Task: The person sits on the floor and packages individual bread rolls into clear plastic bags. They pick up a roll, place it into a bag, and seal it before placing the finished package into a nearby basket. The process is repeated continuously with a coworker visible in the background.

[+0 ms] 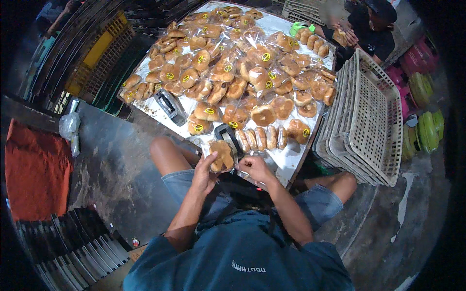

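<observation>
Near the front edge of the table, my left hand (207, 172) is closed around a browned bread bun in a clear plastic bag (222, 157), thumb on top. My right hand (255, 167) is beside it, fingers pinched at the bag's right edge. Just beyond the bun stands a dark tape dispenser (227, 135), and to its right a row of bagged buns (261, 138) stands on edge. Another dispenser, grey (170, 107), sits farther left. Behind these, a big heap of bagged buns (228, 63) with yellow stickers covers most of the white tabletop (286, 160).
Stacked white plastic crates (364, 116) stand against the table's right side. Dark and yellow crates (97, 53) are at the far left. Black trays (73, 247) and a red-orange cloth (36, 169) lie at lower left. Across the table, another person's hands (345, 36) hold a bun.
</observation>
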`<state>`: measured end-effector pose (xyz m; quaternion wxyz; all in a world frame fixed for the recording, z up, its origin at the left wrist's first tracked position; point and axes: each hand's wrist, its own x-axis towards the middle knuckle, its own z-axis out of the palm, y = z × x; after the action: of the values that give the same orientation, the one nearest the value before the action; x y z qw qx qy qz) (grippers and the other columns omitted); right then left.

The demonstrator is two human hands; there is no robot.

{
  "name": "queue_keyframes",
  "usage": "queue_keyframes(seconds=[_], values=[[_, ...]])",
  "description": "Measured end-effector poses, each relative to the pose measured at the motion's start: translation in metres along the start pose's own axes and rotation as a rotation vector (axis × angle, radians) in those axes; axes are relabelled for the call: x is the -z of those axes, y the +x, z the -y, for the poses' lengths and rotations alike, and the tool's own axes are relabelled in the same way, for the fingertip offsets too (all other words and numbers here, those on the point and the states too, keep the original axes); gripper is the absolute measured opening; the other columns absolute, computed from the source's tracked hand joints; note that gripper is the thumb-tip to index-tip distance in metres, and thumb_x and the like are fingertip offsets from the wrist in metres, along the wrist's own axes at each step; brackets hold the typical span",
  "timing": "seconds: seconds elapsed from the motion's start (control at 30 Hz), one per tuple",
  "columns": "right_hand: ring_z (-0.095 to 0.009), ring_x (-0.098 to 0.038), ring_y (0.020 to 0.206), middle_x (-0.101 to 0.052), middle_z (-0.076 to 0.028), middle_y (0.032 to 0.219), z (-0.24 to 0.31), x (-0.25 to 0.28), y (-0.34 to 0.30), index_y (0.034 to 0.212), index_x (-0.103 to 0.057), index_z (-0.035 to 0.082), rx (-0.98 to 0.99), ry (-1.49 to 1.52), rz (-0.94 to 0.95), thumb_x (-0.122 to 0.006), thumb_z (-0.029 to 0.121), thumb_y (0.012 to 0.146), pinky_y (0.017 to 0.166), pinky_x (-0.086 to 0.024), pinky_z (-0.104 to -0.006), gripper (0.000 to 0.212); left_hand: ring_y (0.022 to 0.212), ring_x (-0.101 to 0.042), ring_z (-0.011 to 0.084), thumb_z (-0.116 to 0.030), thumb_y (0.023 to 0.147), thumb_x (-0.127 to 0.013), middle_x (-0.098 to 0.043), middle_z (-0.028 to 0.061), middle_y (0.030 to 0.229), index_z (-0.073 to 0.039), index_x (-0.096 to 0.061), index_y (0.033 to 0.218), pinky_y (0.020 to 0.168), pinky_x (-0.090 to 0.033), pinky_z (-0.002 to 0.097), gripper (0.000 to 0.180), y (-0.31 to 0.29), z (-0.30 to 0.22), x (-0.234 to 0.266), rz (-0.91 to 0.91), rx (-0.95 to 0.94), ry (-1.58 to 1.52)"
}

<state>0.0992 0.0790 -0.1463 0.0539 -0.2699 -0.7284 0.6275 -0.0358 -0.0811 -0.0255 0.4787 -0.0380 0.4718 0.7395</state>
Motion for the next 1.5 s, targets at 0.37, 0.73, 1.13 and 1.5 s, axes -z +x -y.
queue_keyframes(seconds=[0.37, 0.73, 1.13, 1.5], values=[[-0.010, -0.056, 0.061, -0.065, -0.005, 0.064, 0.137, 0.073, -0.052, 0.082, -0.073, 0.000, 0.128, 0.052, 0.139, -0.074, 0.031, 0.090, 0.060, -0.047, -0.0313, 0.032, 0.120, -0.054, 0.0200, -0.004, 0.084, -0.068, -0.052, 0.0130, 0.133, -0.001, -0.032, 0.149, 0.100, -0.047, 0.0322, 0.074, 0.016, 0.039, -0.027, 0.259, -0.095, 0.653], [-0.024, -0.056, 0.121, -0.060, -0.012, 0.128, 0.086, 0.099, -0.063, 0.132, -0.058, 0.002, 0.303, -0.115, 0.126, -0.092, 0.035, 0.070, 0.105, -0.042, -0.0374, 0.078, 0.111, -0.067, 0.0203, -0.046, 0.103, -0.049, -0.064, 0.0095, 0.130, -0.004, -0.054, 0.137, 0.091, -0.057, 0.0338, 0.054, 0.017, 0.031, -0.053, 0.232, 0.518, 0.240], [-0.048, -0.045, 0.131, -0.041, -0.032, 0.144, -0.030, 0.140, -0.016, 0.149, -0.034, -0.001, 0.025, -0.542, -0.687, -0.077, 0.033, 0.084, 0.106, -0.042, -0.0503, 0.085, 0.101, -0.067, 0.0264, -0.035, 0.096, -0.065, -0.071, 0.0139, 0.110, -0.002, -0.064, 0.123, 0.094, -0.051, 0.0435, 0.043, 0.174, 0.084, -0.192, 0.480, -0.421, 1.194], [-0.053, -0.054, 0.111, -0.049, -0.033, 0.128, -0.041, 0.134, -0.019, 0.131, -0.047, 0.001, -0.124, -0.521, -0.611, -0.060, 0.035, 0.094, 0.094, -0.046, -0.0580, 0.051, 0.128, -0.054, 0.0371, -0.025, 0.085, -0.069, -0.051, 0.0233, 0.140, -0.004, -0.061, 0.126, 0.100, -0.047, 0.0452, 0.047, 0.290, 0.202, -0.268, 0.772, -0.713, 2.202]])
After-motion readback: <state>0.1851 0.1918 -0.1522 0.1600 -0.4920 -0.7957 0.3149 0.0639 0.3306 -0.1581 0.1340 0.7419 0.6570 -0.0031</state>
